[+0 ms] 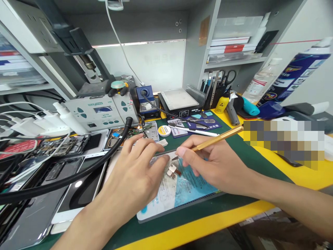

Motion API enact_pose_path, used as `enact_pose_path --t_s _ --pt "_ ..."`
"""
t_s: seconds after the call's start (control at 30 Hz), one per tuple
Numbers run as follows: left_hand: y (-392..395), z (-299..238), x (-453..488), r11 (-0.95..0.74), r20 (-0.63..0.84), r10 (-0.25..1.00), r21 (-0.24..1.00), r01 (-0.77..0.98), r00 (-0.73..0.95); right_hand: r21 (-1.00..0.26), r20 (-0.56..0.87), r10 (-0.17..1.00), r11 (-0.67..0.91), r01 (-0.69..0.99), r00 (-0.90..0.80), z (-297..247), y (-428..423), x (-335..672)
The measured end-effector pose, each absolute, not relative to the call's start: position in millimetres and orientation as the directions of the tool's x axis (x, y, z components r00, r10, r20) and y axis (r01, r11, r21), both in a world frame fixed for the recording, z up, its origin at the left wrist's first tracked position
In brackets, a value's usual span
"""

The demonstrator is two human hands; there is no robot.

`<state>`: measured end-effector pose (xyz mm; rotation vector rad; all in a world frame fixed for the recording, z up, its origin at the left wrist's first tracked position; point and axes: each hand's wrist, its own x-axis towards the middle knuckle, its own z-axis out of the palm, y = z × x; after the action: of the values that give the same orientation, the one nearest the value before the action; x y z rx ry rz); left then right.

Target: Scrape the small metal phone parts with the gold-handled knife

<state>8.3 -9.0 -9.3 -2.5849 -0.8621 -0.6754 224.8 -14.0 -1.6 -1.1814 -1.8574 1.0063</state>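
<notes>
My right hand [215, 163] grips a craft knife [218, 138] with a gold handle like a pen. Its blade points down and left, close to my left fingertips. My left hand [140, 170] is bent over the mat, thumb and forefinger drawn close together. What they pinch, if anything, is too small to make out. Just below the blade lies a small metal part [171, 170] with a brown flex strip [178, 172]. It rests on a white and blue printed pad [166, 203], partly covered by my left hand.
A black hose [109, 152] arches across the left, over phones [80, 184] and circuit boards. A soldering station [101, 111], a hot plate [179, 99] and a white stylus-like tool [200, 132] are behind. Bottles [262, 80] stand at right; a blurred patch covers something nearby.
</notes>
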Motion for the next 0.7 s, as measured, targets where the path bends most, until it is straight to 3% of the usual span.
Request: enact_pose_path --t_s 0.7 --pt "-10.3 -8.8 6.9 -0.765 0.54 0.478 -0.131 0.63 0.692 -0.88 0.185 0.927 0.304 0.365 -0.328 -0.4 -15.0 225.2"
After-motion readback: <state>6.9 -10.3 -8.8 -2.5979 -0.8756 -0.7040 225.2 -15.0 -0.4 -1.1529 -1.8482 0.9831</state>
